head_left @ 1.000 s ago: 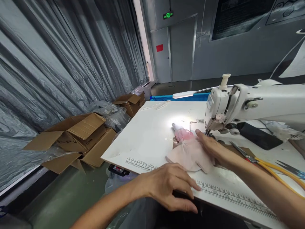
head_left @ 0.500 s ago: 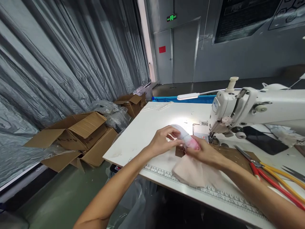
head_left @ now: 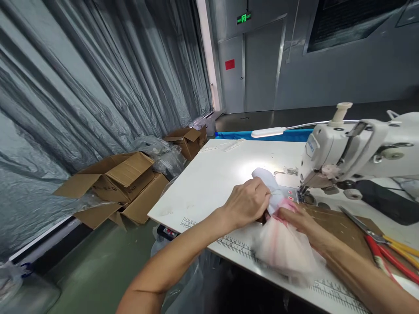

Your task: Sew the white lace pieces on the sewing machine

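Note:
My left hand (head_left: 246,201) pinches the upper, white end of a small pale pink fabric piece (head_left: 283,244) on the white sewing table (head_left: 212,183). My right hand (head_left: 299,220) grips the same fabric at its pink middle, just left of the needle of the white sewing machine (head_left: 356,148). The loose lower part of the fabric hangs blurred over the ruler printed along the table's front edge. A thin thread seems to run from my left fingers toward the needle.
Scissors with red and yellow handles (head_left: 382,248) lie on a brown board (head_left: 340,226) at the right. A black phone (head_left: 389,203) sits behind the machine, and a white lamp bar (head_left: 268,132) reaches over the table. Open cardboard boxes (head_left: 118,183) stand on the floor by grey plastic curtains.
My left hand came up from the table's front edge onto the fabric. Both hands then gathered the cloth and lifted it, so it now bunches up instead of lying flat.

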Demonstrator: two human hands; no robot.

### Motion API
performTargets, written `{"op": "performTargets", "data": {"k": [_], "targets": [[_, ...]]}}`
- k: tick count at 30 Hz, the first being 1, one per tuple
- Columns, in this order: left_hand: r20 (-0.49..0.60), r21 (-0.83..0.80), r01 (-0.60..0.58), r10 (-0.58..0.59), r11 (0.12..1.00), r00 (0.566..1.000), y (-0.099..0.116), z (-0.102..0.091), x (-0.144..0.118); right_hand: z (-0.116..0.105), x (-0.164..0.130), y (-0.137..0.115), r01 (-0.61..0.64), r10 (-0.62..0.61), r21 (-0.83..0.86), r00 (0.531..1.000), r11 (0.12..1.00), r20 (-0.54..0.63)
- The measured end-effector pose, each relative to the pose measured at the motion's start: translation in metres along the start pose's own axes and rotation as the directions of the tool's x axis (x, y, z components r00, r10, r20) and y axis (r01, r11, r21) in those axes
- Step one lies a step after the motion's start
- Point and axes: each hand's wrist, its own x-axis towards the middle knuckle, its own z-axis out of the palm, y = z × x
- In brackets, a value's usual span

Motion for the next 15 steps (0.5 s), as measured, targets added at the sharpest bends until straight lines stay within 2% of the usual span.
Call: {"op": "performTargets", "data": {"k": [3, 6, 9, 12, 13, 14, 15], "targets": [[0.006, -0.261, 0.045, -0.045, 0.964, 0.999, -0.002, -0.006, 0.0, 0.004, -0.007, -0.003, 0.015, -0.015, -0.031, 1.0, 0.999, 0.011], [-0.001, -0.532, 0.046, -0.055, 0.845, 0.998, -0.008, -0.013, -0.003, 0.005, -0.008, -0.009, 0.05, -0.046, -0.058, 0.997, 0.997, 0.06], [0.039, -0.746, 0.114, -0.128, 0.656, 0.991, -0.009, -0.019, -0.011, 0.002, -0.005, -0.015, 0.134, -0.114, -0.185, 0.986, 0.974, 0.118], [0.188, -0.894, 0.214, -0.105, 0.394, 0.977, -0.006, -0.026, -0.021, -0.001, -0.003, -0.022, 0.219, -0.146, -0.341, 0.963, 0.914, 0.227], [0.237, -0.901, 0.246, -0.068, 0.357, 0.969, -0.006, -0.029, -0.025, -0.001, -0.003, -0.024, 0.24, -0.14, -0.376, 0.952, 0.895, 0.274], [0.281, -0.89, 0.274, -0.034, 0.364, 0.959, -0.007, -0.034, -0.027, -0.001, -0.003, -0.025, 0.252, -0.125, -0.399, 0.94, 0.882, 0.318], [0.31, -0.866, 0.292, -0.023, 0.405, 0.951, -0.01, -0.039, -0.028, -0.001, -0.004, -0.026, 0.255, -0.102, -0.417, 0.929, 0.872, 0.354]]}}
